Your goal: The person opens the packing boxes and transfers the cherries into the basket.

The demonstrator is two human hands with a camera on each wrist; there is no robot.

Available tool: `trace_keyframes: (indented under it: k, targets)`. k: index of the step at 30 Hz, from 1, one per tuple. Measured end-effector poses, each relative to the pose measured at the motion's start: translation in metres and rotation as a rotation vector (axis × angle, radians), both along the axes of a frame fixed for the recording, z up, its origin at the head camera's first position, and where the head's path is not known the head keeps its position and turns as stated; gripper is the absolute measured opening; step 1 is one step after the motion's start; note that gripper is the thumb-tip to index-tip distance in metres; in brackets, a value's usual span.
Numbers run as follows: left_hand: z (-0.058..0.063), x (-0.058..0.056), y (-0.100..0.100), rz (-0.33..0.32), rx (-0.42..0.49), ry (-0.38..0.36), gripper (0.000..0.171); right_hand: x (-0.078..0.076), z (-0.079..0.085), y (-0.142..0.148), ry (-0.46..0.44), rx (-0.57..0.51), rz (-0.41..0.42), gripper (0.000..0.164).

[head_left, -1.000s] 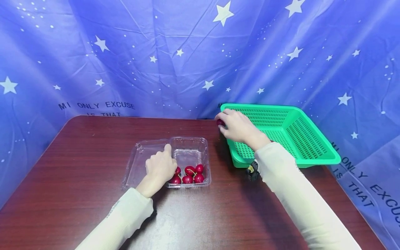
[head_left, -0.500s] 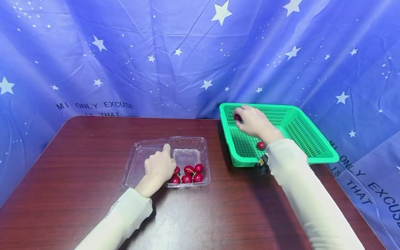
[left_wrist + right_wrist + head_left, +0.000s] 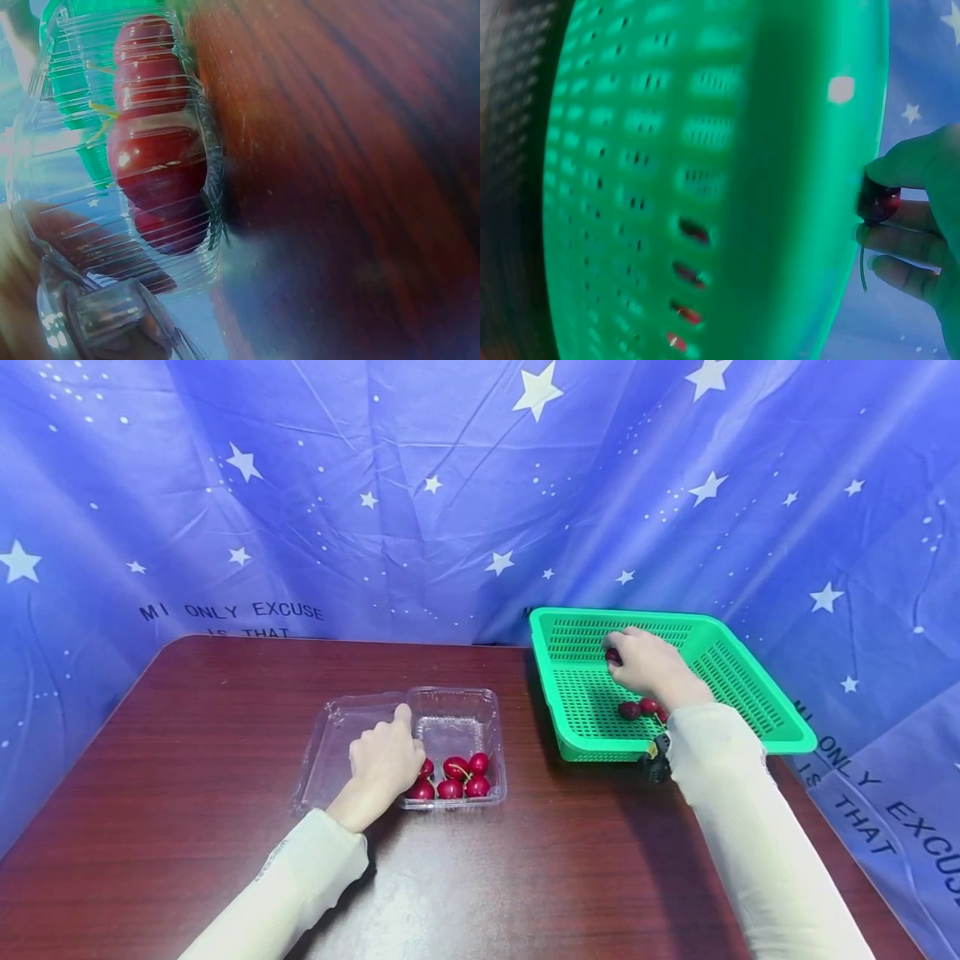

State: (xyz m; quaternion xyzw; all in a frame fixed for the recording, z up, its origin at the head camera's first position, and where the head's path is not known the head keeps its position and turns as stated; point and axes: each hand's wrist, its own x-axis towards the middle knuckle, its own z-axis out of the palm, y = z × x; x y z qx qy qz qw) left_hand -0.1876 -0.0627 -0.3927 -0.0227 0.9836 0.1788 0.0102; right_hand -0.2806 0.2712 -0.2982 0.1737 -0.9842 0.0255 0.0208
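Right hand: we see the right hand (image 3: 652,664) over the green basket, pinching one dark red cherry (image 3: 613,656).
Cherry in the fingers: we spot it near the far side of the basket in the head view; in the right wrist view its thin stem (image 3: 864,270) hangs down.
Left hand: we see the left hand (image 3: 384,764) on the clear box, where the lid meets the tub; one finger points away from us, but we cannot tell if the hand grips the plastic or just rests on it.
Clear box: we find the clear box (image 3: 492,718) left of the basket, with its lid (image 3: 326,760) laid back to the left.
Cherries in the box: we count six red cherries (image 3: 477,787) bunched at the near end, one partly behind the left hand.
Green basket: we see the green basket (image 3: 581,689), full of little holes, at the right.
Cherries in the basket: we see three cherries (image 3: 629,710) together on its floor, beside the right sleeve (image 3: 720,760).
Around: we see a shiny brown worktop (image 3: 187,760) and a blue curtain (image 3: 420,427) with white stars behind.
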Motion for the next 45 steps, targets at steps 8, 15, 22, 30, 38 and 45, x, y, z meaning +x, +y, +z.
trace_keyframes:
  k: [8,15,22,30,38,45]
  targets:
    - [0.000,0.000,0.000,-0.002,-0.002,-0.001,0.031,0.000,-0.006,0.017,-0.082,0.009,-0.042,0.034]
    - [0.001,0.001,0.000,-0.003,0.002,0.004,0.030,0.003,-0.011,0.028,-0.142,0.002,-0.059,0.036]
    - [0.000,0.001,0.000,-0.006,0.002,0.012,0.030,0.004,-0.014,0.038,-0.169,-0.002,-0.089,0.037]
    - [-0.001,0.000,-0.001,-0.007,-0.001,0.017,0.031,0.002,-0.017,0.041,-0.178,0.008,-0.096,0.036]
    - [-0.001,0.000,-0.002,-0.001,0.003,0.020,0.031,0.001,-0.019,0.040,-0.175,0.002,-0.093,0.036]
    - [-0.001,0.001,-0.001,-0.004,0.006,0.015,0.032,0.002,-0.024,0.042,-0.197,0.017,-0.101,0.037]
